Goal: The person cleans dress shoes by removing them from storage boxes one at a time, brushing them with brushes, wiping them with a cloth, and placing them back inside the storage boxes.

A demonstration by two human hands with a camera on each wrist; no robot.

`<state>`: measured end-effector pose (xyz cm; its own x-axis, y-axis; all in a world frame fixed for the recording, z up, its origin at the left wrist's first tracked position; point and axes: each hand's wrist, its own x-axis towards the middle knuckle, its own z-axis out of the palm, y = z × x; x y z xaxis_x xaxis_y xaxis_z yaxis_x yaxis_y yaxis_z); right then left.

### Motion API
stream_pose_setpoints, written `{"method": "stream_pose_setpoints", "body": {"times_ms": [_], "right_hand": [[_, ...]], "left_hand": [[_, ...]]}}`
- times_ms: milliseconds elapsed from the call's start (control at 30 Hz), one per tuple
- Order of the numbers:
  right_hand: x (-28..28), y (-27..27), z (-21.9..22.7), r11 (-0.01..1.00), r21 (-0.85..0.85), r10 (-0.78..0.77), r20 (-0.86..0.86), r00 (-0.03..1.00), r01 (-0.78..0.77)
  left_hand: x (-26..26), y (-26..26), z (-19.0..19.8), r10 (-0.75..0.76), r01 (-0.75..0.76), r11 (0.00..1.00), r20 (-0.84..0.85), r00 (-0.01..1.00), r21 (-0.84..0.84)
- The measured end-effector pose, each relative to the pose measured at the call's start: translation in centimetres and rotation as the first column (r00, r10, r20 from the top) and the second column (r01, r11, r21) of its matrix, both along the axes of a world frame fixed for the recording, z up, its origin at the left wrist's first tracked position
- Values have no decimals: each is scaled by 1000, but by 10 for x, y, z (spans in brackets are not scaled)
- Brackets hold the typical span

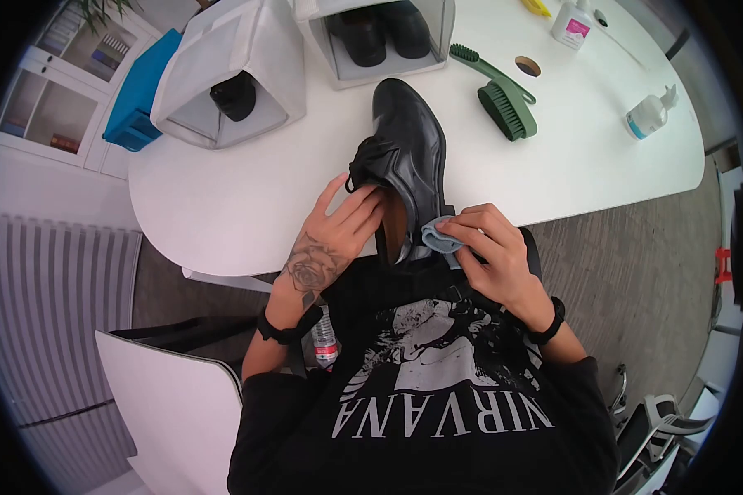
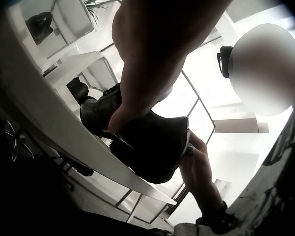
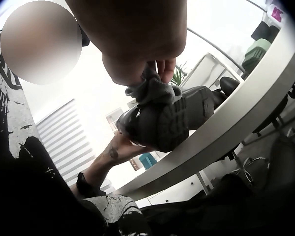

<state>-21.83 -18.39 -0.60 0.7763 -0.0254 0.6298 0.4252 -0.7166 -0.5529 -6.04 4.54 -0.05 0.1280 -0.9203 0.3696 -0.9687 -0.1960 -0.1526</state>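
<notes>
A black leather lace-up shoe [image 1: 411,140] points toe away from the body, its heel end over the table's front edge. My left hand [image 1: 332,231] grips it at the collar, with fingertips reaching into the opening beside the laces [image 1: 371,158]. On the other side, my right hand [image 1: 495,252] pinches a folded grey-blue cloth [image 1: 439,237] against the outer side near the heel. In the right wrist view the bunched cloth [image 3: 155,91] lies over the heel part, above the ridged sole [image 3: 172,125]. The left wrist view shows the shoe [image 2: 157,147] mostly as a dark shape.
Two white boxes [image 1: 268,78] with open fronts hold black shoes [image 1: 235,96] at the back. Green brushes [image 1: 508,111] lie right of the shoe, near a round hole in the white table [image 1: 586,165]. A spray bottle [image 1: 648,115] and a white bottle [image 1: 571,25] stand farther right.
</notes>
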Motion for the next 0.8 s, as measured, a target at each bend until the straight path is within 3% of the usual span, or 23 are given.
{"method": "stream_pose_setpoints", "body": {"times_ms": [133, 567, 800], "right_hand": [[-2, -1, 0, 1000, -6, -7, 1, 1000, 7], [0, -3, -12, 1000, 13, -15, -30, 999, 15], [0, -3, -17, 997, 24, -72, -45, 996, 73]], "left_hand": [[3, -3, -6, -24, 27, 999, 71, 997, -42], [10, 8, -27, -48, 36, 974, -48, 998, -223], [9, 14, -37, -61, 56, 950, -6, 998, -308]]}}
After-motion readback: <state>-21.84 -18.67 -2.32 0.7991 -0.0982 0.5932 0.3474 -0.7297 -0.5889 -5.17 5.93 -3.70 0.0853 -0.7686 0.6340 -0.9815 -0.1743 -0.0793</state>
